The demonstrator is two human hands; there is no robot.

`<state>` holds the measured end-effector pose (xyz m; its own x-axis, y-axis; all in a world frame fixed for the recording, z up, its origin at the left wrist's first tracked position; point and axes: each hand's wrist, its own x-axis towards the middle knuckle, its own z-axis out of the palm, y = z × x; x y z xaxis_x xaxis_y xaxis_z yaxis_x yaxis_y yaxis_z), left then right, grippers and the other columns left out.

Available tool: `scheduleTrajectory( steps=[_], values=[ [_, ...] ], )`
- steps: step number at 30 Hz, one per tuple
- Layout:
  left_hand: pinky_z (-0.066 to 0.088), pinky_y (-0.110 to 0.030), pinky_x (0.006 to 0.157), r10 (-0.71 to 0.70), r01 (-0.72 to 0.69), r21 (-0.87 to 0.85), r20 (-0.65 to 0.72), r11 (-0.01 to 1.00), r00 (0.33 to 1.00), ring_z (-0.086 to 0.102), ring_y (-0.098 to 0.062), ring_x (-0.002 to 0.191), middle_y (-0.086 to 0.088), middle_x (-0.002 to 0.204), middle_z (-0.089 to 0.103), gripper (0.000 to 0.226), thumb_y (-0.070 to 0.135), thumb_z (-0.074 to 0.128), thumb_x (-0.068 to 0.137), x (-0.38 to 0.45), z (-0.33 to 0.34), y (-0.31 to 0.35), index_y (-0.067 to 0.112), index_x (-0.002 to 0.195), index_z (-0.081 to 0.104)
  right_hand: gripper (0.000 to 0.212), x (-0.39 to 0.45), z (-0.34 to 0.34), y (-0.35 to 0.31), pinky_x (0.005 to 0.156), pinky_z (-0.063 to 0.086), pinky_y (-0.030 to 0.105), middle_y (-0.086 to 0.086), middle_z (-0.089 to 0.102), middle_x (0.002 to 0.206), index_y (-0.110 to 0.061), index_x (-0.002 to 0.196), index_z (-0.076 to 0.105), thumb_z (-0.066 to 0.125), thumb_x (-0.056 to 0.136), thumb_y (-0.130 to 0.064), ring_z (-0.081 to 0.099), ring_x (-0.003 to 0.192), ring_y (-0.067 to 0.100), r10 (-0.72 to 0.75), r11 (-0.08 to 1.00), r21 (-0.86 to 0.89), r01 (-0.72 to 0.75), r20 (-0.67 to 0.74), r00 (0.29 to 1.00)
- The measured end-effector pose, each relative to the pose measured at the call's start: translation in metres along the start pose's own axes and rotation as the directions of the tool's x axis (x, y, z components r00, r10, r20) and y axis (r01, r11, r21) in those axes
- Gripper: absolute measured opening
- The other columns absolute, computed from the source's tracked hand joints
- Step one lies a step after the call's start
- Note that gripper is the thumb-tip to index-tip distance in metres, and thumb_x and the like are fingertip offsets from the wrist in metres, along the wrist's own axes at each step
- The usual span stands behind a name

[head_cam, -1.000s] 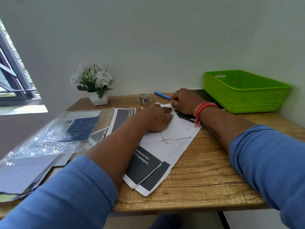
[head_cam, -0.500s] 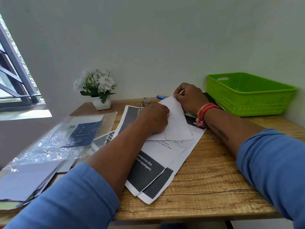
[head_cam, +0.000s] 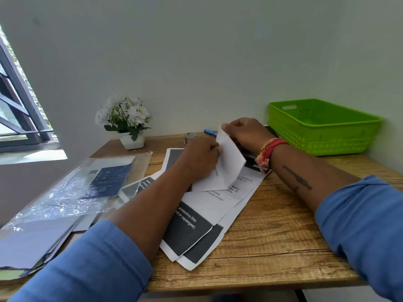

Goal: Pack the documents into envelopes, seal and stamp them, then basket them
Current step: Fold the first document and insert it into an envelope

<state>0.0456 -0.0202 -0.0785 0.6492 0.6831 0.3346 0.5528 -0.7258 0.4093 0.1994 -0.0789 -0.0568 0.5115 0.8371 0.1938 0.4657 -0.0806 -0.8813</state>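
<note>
Wooden desk point(head_cam: 272, 236) shoved into a pale corner, window off to the left, little white flower pot point(head_cam: 132, 140) at the back. Papers everywhere, basically.

So both hands are on a white envelope point(head_cam: 226, 166), which is lifted off the pile and tilted up. The right hand point(head_cam: 246, 132) pinches its top corner, up near the back of the desk, and the left hand point(head_cam: 199, 159) grips its left edge with curled fingers. The two hands sit close together, just the paper between them. Under it is a messy fan of printed documents point(head_cam: 196, 223), black-and-white sheets overlapping each other, a corner of one hanging over the front edge of the desk.

My read: this is the packing step, opening the envelope up or getting it ready to take a sheet. Can't tell if anything is inside yet, and the flap is too blurry to call.

Next move probably needs one hand freed to grab a sheet while the other keeps the mouth open. Sheets look bigger than the envelope, so I'd guess folding first.

Green basket point(head_cam: 322, 127) waits at the right, well apart from the hands. Blue pen point(head_cam: 210, 132) and a small glass-looking thing point(head_cam: 190, 136) behind the hands, plastic sleeves point(head_cam: 72, 192) on the left.
</note>
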Motion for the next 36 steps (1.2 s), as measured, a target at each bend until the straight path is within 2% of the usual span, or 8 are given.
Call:
scheduleTrajectory(
  steps=[3, 6, 9, 13, 16, 18, 25, 36],
  values=[
    [0.044, -0.031, 0.069, -0.154, 0.142, -0.277, -0.020, 0.950, 0.988, 0.068, -0.024, 0.083, -0.005, 0.091, 0.071, 0.044, 0.032, 0.034, 0.106, -0.004, -0.004, 0.008, 0.014, 0.078, 0.062, 0.023, -0.006, 0.009, 0.000, 0.055, 0.057, 0.030, 0.011, 0.072, 0.075, 0.001, 0.106, 0.067, 0.062, 0.098, -0.020, 0.068, 0.060, 0.020, 0.005, 0.966, 0.257, -0.041, 0.140, 0.990],
    [0.039, -0.034, 0.067, -0.261, 0.222, -0.395, -0.046, 0.892, 0.964, 0.059, -0.016, 0.074, -0.003, 0.080, 0.066, 0.054, 0.045, 0.034, 0.106, -0.006, -0.011, 0.012, 0.013, 0.074, 0.063, 0.005, -0.004, 0.012, 0.003, 0.069, 0.062, 0.038, 0.014, 0.074, 0.079, -0.004, 0.095, 0.071, 0.069, 0.091, -0.006, 0.070, 0.068, 0.022, -0.075, 0.993, 0.106, 0.058, 0.162, 0.984],
    [0.036, -0.032, 0.059, -0.256, 0.224, -0.359, -0.045, 0.906, 0.965, 0.054, -0.017, 0.067, -0.002, 0.070, 0.060, 0.038, 0.027, 0.047, 0.101, -0.006, -0.012, 0.004, 0.011, 0.070, 0.062, 0.004, -0.004, 0.012, 0.005, 0.069, 0.060, 0.030, 0.004, 0.074, 0.074, -0.012, 0.089, 0.076, 0.074, 0.087, -0.010, 0.067, 0.063, 0.012, -0.122, 0.976, -0.150, 0.156, 0.211, 0.970],
    [0.055, -0.037, 0.085, -0.285, 0.258, -0.409, -0.006, 0.875, 0.958, 0.066, -0.022, 0.093, -0.002, 0.106, 0.071, 0.023, 0.015, 0.056, 0.094, -0.004, -0.015, -0.003, 0.013, 0.112, 0.070, 0.006, -0.005, 0.014, 0.004, 0.073, 0.049, 0.021, -0.007, 0.074, 0.077, -0.022, 0.084, 0.078, 0.078, 0.084, -0.016, 0.063, 0.065, 0.003, -0.171, 0.915, -0.322, 0.243, 0.235, 0.957],
    [0.048, -0.035, 0.098, -0.290, 0.265, -0.345, -0.023, 0.900, 0.957, 0.059, -0.024, 0.115, -0.003, 0.133, 0.059, 0.057, 0.019, 0.062, 0.093, -0.003, -0.016, -0.009, 0.021, 0.147, 0.045, 0.006, -0.005, 0.015, 0.004, 0.084, 0.049, 0.025, -0.008, 0.073, 0.089, -0.023, 0.088, 0.078, 0.079, 0.084, -0.019, 0.064, 0.081, 0.007, -0.194, 0.869, -0.402, 0.289, 0.260, 0.946],
    [0.047, -0.039, 0.104, -0.261, 0.247, -0.295, -0.006, 0.923, 0.965, 0.058, -0.027, 0.121, -0.005, 0.139, 0.058, 0.072, 0.021, 0.067, 0.090, -0.001, -0.016, -0.015, 0.030, 0.153, 0.034, 0.010, -0.006, 0.016, 0.004, 0.089, 0.049, 0.027, -0.006, 0.073, 0.097, -0.022, 0.094, 0.079, 0.078, 0.084, -0.021, 0.064, 0.090, 0.010, -0.186, 0.847, -0.438, 0.301, 0.286, 0.940],
    [0.038, -0.025, 0.091, -0.180, 0.178, 0.034, 0.074, 0.983, 0.981, 0.055, -0.021, 0.122, -0.001, 0.135, 0.058, 0.041, 0.034, 0.070, 0.091, 0.001, -0.021, -0.021, 0.033, 0.132, 0.062, 0.012, -0.008, 0.016, 0.002, 0.086, 0.045, 0.022, -0.008, 0.071, 0.098, -0.021, 0.099, 0.078, 0.076, 0.087, -0.023, 0.061, 0.090, 0.008, -0.191, 0.818, -0.469, 0.332, 0.323, 0.927],
    [0.034, -0.035, 0.108, -0.073, 0.034, 0.240, 0.156, 0.970, 0.985, 0.042, -0.024, 0.138, -0.008, 0.151, 0.041, 0.034, 0.038, 0.060, 0.098, 0.002, -0.013, -0.018, 0.036, 0.131, 0.064, 0.006, -0.006, 0.017, 0.004, 0.083, 0.046, 0.024, -0.011, 0.068, 0.089, -0.025, 0.089, 0.076, 0.079, 0.084, -0.023, 0.062, 0.087, 0.009, -0.236, 0.797, -0.486, 0.358, 0.295, 0.926]
  ],
)
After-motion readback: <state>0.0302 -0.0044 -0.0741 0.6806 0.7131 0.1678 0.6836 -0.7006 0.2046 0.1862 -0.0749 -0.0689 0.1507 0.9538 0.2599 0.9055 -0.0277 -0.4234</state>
